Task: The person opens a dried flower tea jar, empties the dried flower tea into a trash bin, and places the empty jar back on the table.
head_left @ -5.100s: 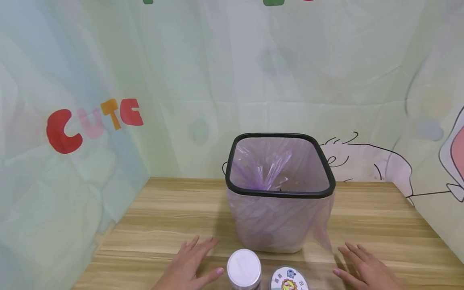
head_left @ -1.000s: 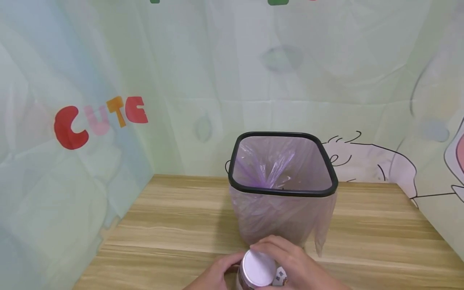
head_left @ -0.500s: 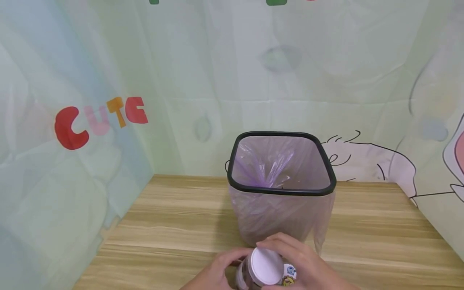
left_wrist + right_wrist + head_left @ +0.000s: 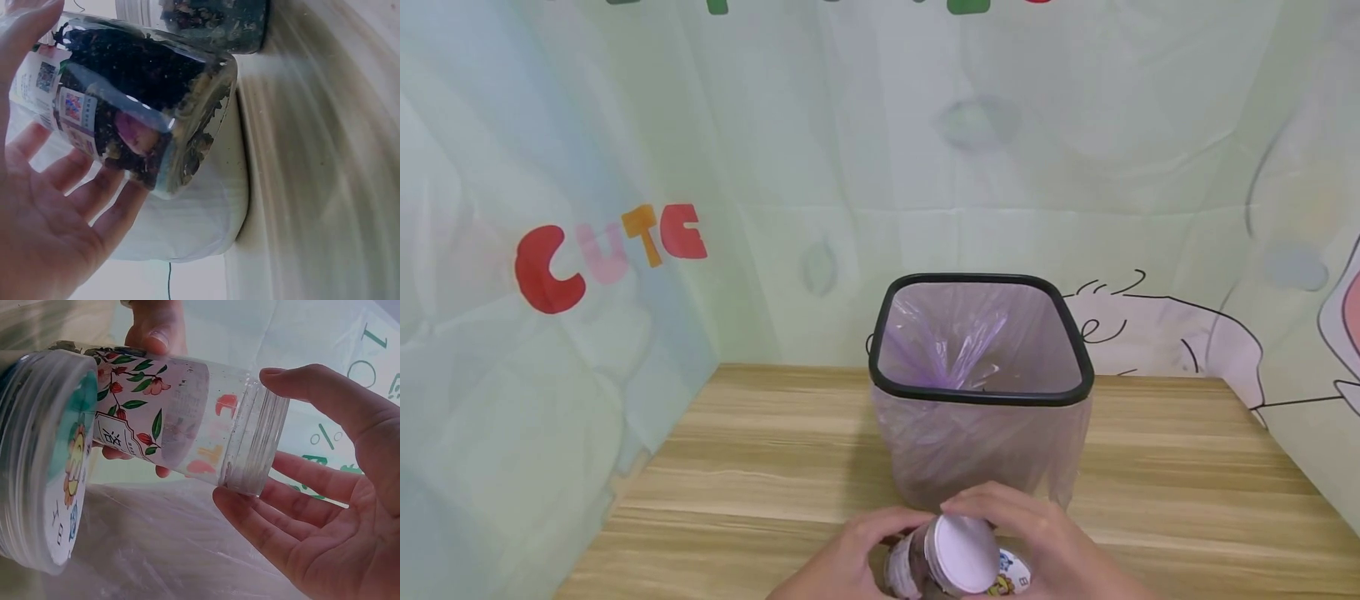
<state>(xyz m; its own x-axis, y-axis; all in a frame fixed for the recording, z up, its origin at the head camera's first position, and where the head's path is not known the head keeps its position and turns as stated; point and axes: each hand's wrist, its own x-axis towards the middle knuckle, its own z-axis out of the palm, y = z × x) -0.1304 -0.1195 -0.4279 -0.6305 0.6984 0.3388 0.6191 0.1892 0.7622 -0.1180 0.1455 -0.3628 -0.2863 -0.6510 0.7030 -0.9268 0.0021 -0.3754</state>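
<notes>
My left hand (image 4: 850, 558) holds the body of a clear jar (image 4: 131, 87), its fingers along the side. Dark dried tea with a pinkish flower bud shows inside the jar. A floral label (image 4: 137, 400) wraps it. With thumb and fingers my right hand (image 4: 1048, 546) grips the jar's lid (image 4: 966, 554), which looks white from above and clear and ridged in the right wrist view. The jar leans over, lid toward the right hand. Close beside it stands a second jar (image 4: 37, 456), a cartoon sun printed on its top; the right hand partly hides it in the head view.
Just behind the hands is a bin (image 4: 981, 397) with a black rim and a translucent purple liner bag. The wood-grain table (image 4: 760, 467) ends at a printed cloth backdrop (image 4: 790, 167) on the back and sides.
Earlier both hands lay spread on the table either side of the jars. Now they hold the taller jar, which has tipped further and shifted right over the last second.
</notes>
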